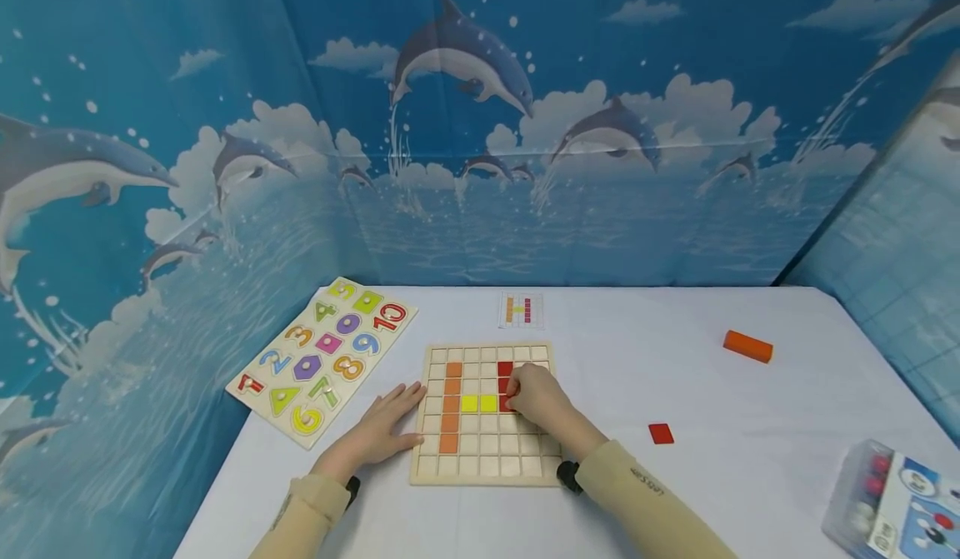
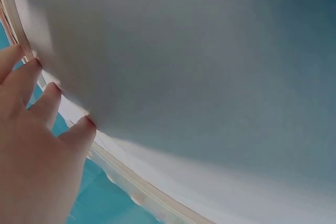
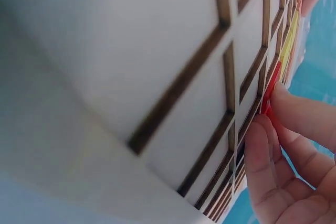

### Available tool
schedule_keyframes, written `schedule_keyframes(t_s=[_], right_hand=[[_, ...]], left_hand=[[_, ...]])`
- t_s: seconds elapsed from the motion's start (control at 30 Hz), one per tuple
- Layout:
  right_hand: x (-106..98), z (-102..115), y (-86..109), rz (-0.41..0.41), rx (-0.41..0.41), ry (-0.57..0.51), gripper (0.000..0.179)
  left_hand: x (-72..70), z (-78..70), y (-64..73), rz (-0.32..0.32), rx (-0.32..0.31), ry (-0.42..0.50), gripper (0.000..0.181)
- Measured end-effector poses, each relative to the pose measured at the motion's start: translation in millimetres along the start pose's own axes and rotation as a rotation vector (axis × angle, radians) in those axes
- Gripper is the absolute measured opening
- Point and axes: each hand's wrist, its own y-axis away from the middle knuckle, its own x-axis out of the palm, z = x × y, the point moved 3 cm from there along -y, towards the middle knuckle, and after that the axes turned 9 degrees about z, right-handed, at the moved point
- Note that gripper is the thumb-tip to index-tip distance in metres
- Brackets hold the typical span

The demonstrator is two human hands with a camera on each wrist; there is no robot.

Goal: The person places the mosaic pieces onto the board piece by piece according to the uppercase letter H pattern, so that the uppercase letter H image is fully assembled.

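Note:
A wooden grid board lies on the white table, with a column of orange square tiles, two yellow tiles and a column of red tiles in its cells. My right hand pinches a red tile at the cell beside the yellow ones; the fingers partly cover it. My left hand lies flat at the board's left edge, its fingers extended and the fingertips touching the rim. In the left wrist view the fingers rest along that edge.
Behind the board lies a small pattern card. A number-and-shape puzzle board is at the left. On the right are a loose red tile, an orange block and a clear plastic box with balls. A dolphin curtain hangs behind.

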Motion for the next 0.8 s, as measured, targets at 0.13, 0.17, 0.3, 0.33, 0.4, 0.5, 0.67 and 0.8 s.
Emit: schedule_keyframes(t_s=[0.13,0.17,0.3,0.33,0.4,0.5,0.67,0.8], right_hand=[[0,0,4.3,0.003,-0.010,-0.038,0.014],[-1,-1,6.0,0.002,-0.013,-0.054,0.013],[-9,-4,14.7,-0.015,-0.014,-0.134,0.010],[-12,-6,17.2,-0.019,-0.011,-0.151,0.011],[-17,-11,22.6,-0.025,-0.002,-0.194,0.012],[-27,-21,31.3,-0.031,0.018,-0.227,0.015],[-44,-40,46.2,-0.045,0.059,-0.220,0.017],[-54,-55,59.6,-0.053,0.083,-0.210,0.019]], left_hand=[[0.7,-0.1,2.6,-0.003,0.007,0.011,0.075],[0.8,-0.4,2.9,-0.003,0.011,0.013,0.075],[0.6,-1.3,2.7,-0.003,0.020,0.013,0.075],[1.3,-0.8,2.8,-0.003,0.021,0.013,0.075],[2.8,0.6,2.3,0.000,0.015,0.008,0.075],[4.0,2.0,1.5,0.007,0.011,-0.006,0.076],[2.0,2.6,0.7,0.004,0.017,-0.004,0.075],[0.5,2.9,0.1,0.000,0.012,-0.014,0.075]])
